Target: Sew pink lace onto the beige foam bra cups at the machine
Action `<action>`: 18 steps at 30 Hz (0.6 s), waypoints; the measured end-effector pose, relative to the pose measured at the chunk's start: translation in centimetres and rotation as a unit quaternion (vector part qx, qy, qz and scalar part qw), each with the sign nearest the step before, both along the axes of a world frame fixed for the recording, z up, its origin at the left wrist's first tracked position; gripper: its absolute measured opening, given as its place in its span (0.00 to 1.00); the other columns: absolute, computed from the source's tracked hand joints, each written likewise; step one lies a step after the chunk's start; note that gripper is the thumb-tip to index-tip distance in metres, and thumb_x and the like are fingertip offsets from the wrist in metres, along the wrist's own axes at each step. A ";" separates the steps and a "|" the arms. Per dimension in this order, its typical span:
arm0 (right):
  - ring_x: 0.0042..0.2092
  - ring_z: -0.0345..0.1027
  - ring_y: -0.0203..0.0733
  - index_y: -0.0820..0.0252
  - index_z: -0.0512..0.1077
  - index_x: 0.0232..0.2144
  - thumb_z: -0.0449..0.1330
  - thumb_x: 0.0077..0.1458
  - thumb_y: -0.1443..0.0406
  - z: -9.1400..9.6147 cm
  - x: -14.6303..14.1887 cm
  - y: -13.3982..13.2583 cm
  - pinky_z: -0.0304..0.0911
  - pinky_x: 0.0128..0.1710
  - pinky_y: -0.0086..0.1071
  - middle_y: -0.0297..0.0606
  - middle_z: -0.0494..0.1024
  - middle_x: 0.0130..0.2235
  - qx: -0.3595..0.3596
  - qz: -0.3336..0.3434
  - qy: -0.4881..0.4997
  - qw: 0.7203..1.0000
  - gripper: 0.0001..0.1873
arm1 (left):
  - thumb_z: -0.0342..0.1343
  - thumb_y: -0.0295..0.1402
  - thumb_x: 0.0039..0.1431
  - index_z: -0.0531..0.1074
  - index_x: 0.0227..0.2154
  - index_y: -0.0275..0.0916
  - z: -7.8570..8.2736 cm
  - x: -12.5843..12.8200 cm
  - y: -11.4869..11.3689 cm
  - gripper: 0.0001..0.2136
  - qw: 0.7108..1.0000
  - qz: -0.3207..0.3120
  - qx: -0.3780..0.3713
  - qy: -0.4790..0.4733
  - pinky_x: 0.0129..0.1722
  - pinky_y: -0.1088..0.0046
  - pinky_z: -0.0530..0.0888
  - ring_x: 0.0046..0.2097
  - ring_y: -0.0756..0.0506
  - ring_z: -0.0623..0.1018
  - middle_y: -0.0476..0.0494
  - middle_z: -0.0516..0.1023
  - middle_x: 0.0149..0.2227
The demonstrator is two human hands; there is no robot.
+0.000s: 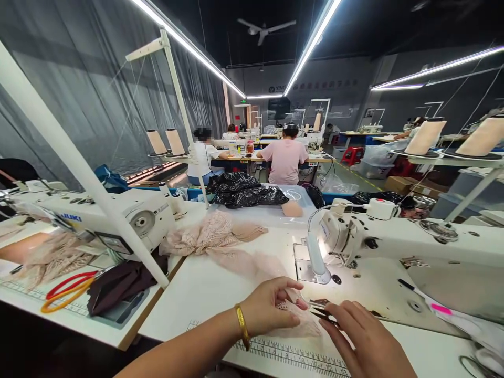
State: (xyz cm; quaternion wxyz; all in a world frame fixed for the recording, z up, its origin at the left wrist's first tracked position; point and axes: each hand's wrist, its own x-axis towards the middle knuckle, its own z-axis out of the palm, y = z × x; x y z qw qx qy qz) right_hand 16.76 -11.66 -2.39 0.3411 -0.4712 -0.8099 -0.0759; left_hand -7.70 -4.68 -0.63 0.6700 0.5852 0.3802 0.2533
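Observation:
My left hand, with a gold bangle at the wrist, pinches a piece of pale pink lace fabric on the white sewing table. My right hand holds small dark thread snips at the edge of that lace, fingers closed round them. Both hands sit just in front of the white sewing machine, whose lamp lights the needle plate. A printed ruler strip runs along the table's near edge under my hands.
A heap of pink lace and beige cups lies mid-table, with a black plastic bag behind. A second Juki machine, red and orange bands and dark cloth are at left. Thread cones stand right. People sit sewing farther back.

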 end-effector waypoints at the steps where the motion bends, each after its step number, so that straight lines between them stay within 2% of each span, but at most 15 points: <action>1: 0.34 0.73 0.44 0.52 0.72 0.46 0.53 0.73 0.59 0.2 -0.6 0.2 0.68 0.35 0.35 0.36 0.77 0.34 0.017 -0.006 -0.028 0.999 0.09 | 0.71 0.31 0.40 0.72 0.59 0.38 0.2 0.1 -0.1 0.37 1.000 -0.003 0.000 0.006 0.36 0.74 0.68 0.32 0.52 0.69 0.39 0.83 0.48; 3: 0.33 0.69 0.43 0.54 0.72 0.44 0.52 0.74 0.62 0.1 -1.3 0.6 0.63 0.36 0.37 0.36 0.75 0.33 0.030 -0.018 -0.076 0.997 0.09 | 0.71 0.31 0.41 0.70 0.62 0.38 0.7 0.2 -0.1 0.40 1.000 -0.004 -0.002 0.014 0.37 0.73 0.69 0.32 0.52 0.68 0.41 0.82 0.48; 5: 0.33 0.67 0.43 0.55 0.73 0.44 0.52 0.73 0.64 -0.2 -1.7 0.7 0.60 0.36 0.38 0.35 0.74 0.33 0.038 -0.019 -0.108 0.993 0.09 | 0.71 0.31 0.40 0.70 0.62 0.39 0.8 0.2 -0.1 0.41 1.000 -0.001 0.007 0.019 0.38 0.73 0.68 0.32 0.53 0.67 0.45 0.81 0.44; 9: 0.35 0.68 0.44 0.59 0.72 0.51 0.51 0.72 0.71 -0.6 -2.7 0.7 0.58 0.38 0.38 0.37 0.75 0.35 0.052 -0.016 -0.144 0.988 0.12 | 0.72 0.30 0.39 0.71 0.63 0.41 -0.1 0.6 -0.1 0.42 1.000 0.005 0.017 0.021 0.38 0.73 0.68 0.33 0.51 0.69 0.52 0.74 0.34; 11: 0.35 0.69 0.44 0.60 0.71 0.52 0.50 0.71 0.73 -0.6 -3.1 0.6 0.60 0.38 0.38 0.37 0.75 0.35 0.056 -0.018 -0.150 0.987 0.14 | 0.72 0.30 0.39 0.69 0.65 0.42 -0.5 0.9 -0.1 0.44 1.000 -0.007 0.014 0.010 0.40 0.72 0.69 0.36 0.49 0.72 0.50 0.76 0.36; 13: 0.34 0.71 0.43 0.58 0.72 0.48 0.50 0.72 0.70 -0.6 -2.7 0.5 0.62 0.38 0.37 0.36 0.76 0.35 0.057 -0.024 -0.141 0.988 0.11 | 0.72 0.30 0.39 0.65 0.67 0.42 -0.1 0.4 0.0 0.47 0.999 -0.033 0.016 0.008 0.41 0.72 0.70 0.38 0.48 0.74 0.45 0.80 0.43; 16: 0.31 0.73 0.41 0.54 0.72 0.40 0.52 0.73 0.61 -1.5 0.5 0.3 0.64 0.33 0.36 0.34 0.76 0.32 0.058 -0.047 -0.122 0.990 0.10 | 0.70 0.33 0.44 0.62 0.69 0.44 2.6 -2.7 0.7 0.46 0.990 -0.109 0.053 0.074 0.35 0.74 0.70 0.33 0.50 0.73 0.40 0.82 0.49; 17: 0.29 0.73 0.41 0.53 0.72 0.38 0.52 0.72 0.59 -2.0 2.2 0.2 0.63 0.30 0.36 0.34 0.76 0.30 0.059 -0.065 -0.122 0.989 0.12 | 0.68 0.34 0.48 0.66 0.67 0.44 4.1 -4.5 1.1 0.40 0.980 -0.131 0.094 0.115 0.33 0.73 0.71 0.32 0.50 0.73 0.41 0.83 0.48; 18: 0.29 0.74 0.43 0.53 0.72 0.38 0.52 0.72 0.57 -2.7 4.1 0.1 0.63 0.29 0.37 0.35 0.77 0.31 0.063 -0.087 -0.119 0.987 0.13 | 0.65 0.34 0.51 0.72 0.62 0.44 5.8 -6.4 1.6 0.32 0.967 -0.108 0.163 0.166 0.37 0.71 0.73 0.35 0.47 0.76 0.42 0.83 0.46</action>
